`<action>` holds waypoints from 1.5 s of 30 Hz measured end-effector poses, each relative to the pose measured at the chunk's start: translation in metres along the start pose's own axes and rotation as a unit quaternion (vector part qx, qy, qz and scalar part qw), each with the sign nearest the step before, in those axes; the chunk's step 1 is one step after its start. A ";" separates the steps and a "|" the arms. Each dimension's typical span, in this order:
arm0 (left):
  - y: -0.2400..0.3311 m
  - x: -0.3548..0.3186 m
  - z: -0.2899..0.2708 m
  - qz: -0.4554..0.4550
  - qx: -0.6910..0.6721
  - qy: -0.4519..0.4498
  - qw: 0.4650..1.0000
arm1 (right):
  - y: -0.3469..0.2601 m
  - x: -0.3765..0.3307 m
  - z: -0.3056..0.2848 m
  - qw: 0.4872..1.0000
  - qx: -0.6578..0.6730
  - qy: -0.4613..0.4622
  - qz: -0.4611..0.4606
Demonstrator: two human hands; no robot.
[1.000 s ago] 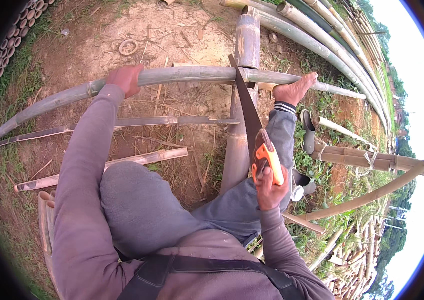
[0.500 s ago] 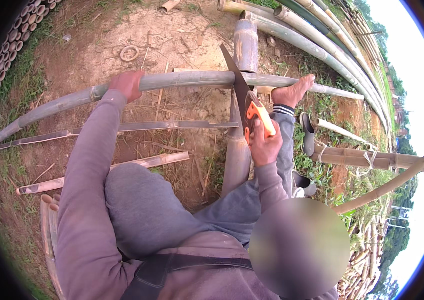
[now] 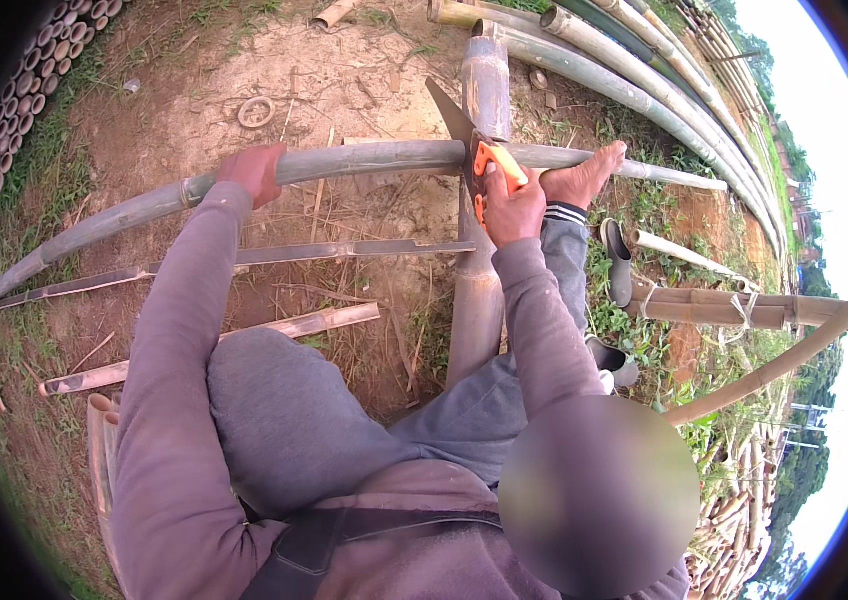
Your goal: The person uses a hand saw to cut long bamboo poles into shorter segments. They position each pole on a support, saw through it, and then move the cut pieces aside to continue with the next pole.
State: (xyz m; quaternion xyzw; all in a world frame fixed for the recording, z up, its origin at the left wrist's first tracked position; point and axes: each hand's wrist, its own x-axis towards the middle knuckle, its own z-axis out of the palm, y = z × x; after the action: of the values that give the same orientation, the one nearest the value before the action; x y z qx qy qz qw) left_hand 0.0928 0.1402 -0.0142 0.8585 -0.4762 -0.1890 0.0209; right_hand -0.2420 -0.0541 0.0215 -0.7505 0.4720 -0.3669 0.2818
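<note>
One long grey-green bamboo pole (image 3: 364, 162) — curved, smooth

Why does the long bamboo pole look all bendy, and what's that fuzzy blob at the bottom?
Head view: the fisheye lens curves the bamboo pole toward the rim; daylight is soft, without hard shadows; a blurred round patch hides the lower right; the sky at the right edge is washed out white.

Bare dirt ground (image 3: 344, 60), grass patches (image 3: 644, 300), stacked bamboo poles (image 3: 684, 100), daylight.
</note>
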 end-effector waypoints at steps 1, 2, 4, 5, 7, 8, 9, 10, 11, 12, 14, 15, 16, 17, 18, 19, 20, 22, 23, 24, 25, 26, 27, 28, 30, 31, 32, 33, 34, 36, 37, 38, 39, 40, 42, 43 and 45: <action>-0.001 0.000 0.000 0.009 0.007 0.015 1.000 | 0.001 -0.021 -0.017 0.996 0.076 -0.016 0.042; -0.002 0.002 0.001 0.014 0.012 0.029 0.999 | 0.000 -0.058 -0.040 0.983 0.152 -0.044 0.089; -0.005 0.001 0.008 0.009 0.013 0.024 1.000 | 0.000 -0.132 -0.096 0.980 0.140 -0.032 0.134; -0.006 0.005 0.010 0.006 0.014 0.014 1.000 | -0.002 -0.168 -0.124 0.985 0.149 -0.018 0.088; -0.007 0.010 0.014 0.007 0.014 0.001 1.000 | -0.004 -0.213 -0.154 0.984 0.167 -0.004 0.058; -0.007 0.011 0.016 0.009 0.012 0.000 1.000 | -0.007 -0.219 -0.159 0.986 0.138 -0.003 0.092; -0.007 0.011 0.016 0.015 0.014 0.015 1.000 | -0.008 -0.207 -0.148 0.987 0.131 -0.008 0.089; -0.006 0.011 0.015 0.011 0.013 0.004 1.000 | -0.014 -0.188 -0.134 0.989 0.137 -0.011 0.063; -0.005 0.010 0.014 0.011 0.013 0.004 1.000 | -0.011 -0.149 -0.106 0.986 0.129 -0.011 0.103; -0.003 0.009 0.012 0.014 0.013 0.014 1.000 | -0.011 -0.107 -0.074 0.975 0.146 -0.011 0.170; 0.000 0.003 0.006 0.013 0.014 0.014 1.000 | -0.014 -0.033 -0.023 0.989 0.081 -0.028 0.120; 0.001 0.002 0.003 0.008 0.017 0.011 1.000 | -0.013 -0.011 -0.007 0.994 0.088 -0.024 0.060; 0.001 0.001 0.000 0.006 0.015 0.013 1.000 | -0.010 -0.002 -0.001 0.997 0.071 -0.021 0.035; 0.002 0.001 -0.001 0.000 0.013 0.007 1.000 | -0.007 -0.007 -0.004 0.998 0.041 -0.024 0.042; 0.001 0.001 -0.002 -0.007 0.011 0.002 1.000 | -0.004 -0.023 -0.018 0.995 0.080 -0.024 0.056; 0.000 0.003 -0.002 0.000 0.020 0.014 1.000 | 0.000 -0.054 -0.039 0.988 0.133 -0.034 0.070; -0.001 0.004 -0.001 0.006 0.026 0.019 0.999 | 0.005 -0.086 -0.065 0.984 0.124 -0.026 0.124; -0.004 0.005 0.006 0.015 0.027 0.032 0.999 | 0.009 -0.159 -0.119 0.964 0.244 0.003 0.110; -0.005 0.007 0.009 0.022 0.025 0.042 0.999 | 0.006 -0.189 -0.142 0.975 0.191 0.020 0.114; -0.006 0.007 0.011 0.031 0.024 0.053 0.998 | 0.006 -0.203 -0.152 0.979 0.189 0.029 0.074; -0.006 0.008 0.012 0.026 0.025 0.045 0.998 | -0.001 -0.212 -0.158 0.979 0.165 0.025 0.118; -0.006 0.007 0.012 0.026 0.030 0.041 0.998 | -0.003 -0.201 -0.149 0.976 0.175 0.020 0.125; -0.004 0.007 0.011 0.032 0.034 0.053 0.997 | -0.008 -0.184 -0.136 0.974 0.195 0.015 0.114; -0.002 0.006 0.009 0.024 0.032 0.036 0.999 | -0.008 -0.155 -0.110 0.969 0.190 0.017 0.160; 0.002 0.003 0.004 0.022 0.030 0.045 0.998 | -0.003 -0.077 -0.050 0.985 0.108 0.020 0.133; 0.004 0.001 0.001 0.021 0.029 0.045 0.998 | -0.001 -0.048 -0.029 0.986 0.130 0.020 0.107; 0.006 -0.001 0.000 0.019 0.029 0.048 0.998 | 0.002 -0.024 -0.013 0.989 0.130 0.018 0.073; 0.007 -0.002 -0.001 0.018 0.026 0.051 0.998 | 0.006 -0.023 -0.011 0.989 0.127 0.012 0.077; 0.008 -0.003 -0.001 0.021 0.033 0.053 0.998 | 0.008 -0.025 -0.015 0.990 0.128 0.008 0.066; 0.006 -0.001 0.001 0.016 0.031 0.060 0.998 | 0.011 -0.077 -0.053 0.986 0.137 -0.007 0.099; 0.004 0.000 0.003 0.021 0.036 0.066 0.997 | 0.010 -0.109 -0.075 0.981 0.152 0.005 0.124; 0.002 0.001 0.006 0.023 0.036 0.065 0.997 | 0.008 -0.146 -0.103 0.986 0.133 0.018 0.095; 0.000 0.003 0.008 0.025 0.036 0.066 0.997 | 0.007 -0.171 -0.121 0.989 0.130 0.033 0.055; -0.002 0.004 0.010 0.026 0.032 0.064 0.997 | 0.005 -0.189 -0.132 0.988 0.118 0.023 0.099; -0.003 0.005 0.011 0.036 0.030 0.069 0.997 | 0.000 -0.192 -0.131 0.983 0.164 0.024 0.081; -0.003 0.005 0.011 0.032 0.027 0.062 0.997 | -0.004 -0.174 -0.119 0.982 0.169 0.022 0.078; -0.001 0.004 0.008 0.038 0.021 0.067 0.997 | -0.007 -0.117 -0.073 0.975 0.172 0.030 0.140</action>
State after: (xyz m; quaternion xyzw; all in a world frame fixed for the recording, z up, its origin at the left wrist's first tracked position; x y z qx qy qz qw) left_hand 0.0928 0.1390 -0.0235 0.8506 -0.5101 -0.1202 0.0420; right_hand -0.3319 0.0504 0.0352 -0.6062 0.5103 -0.4215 0.4410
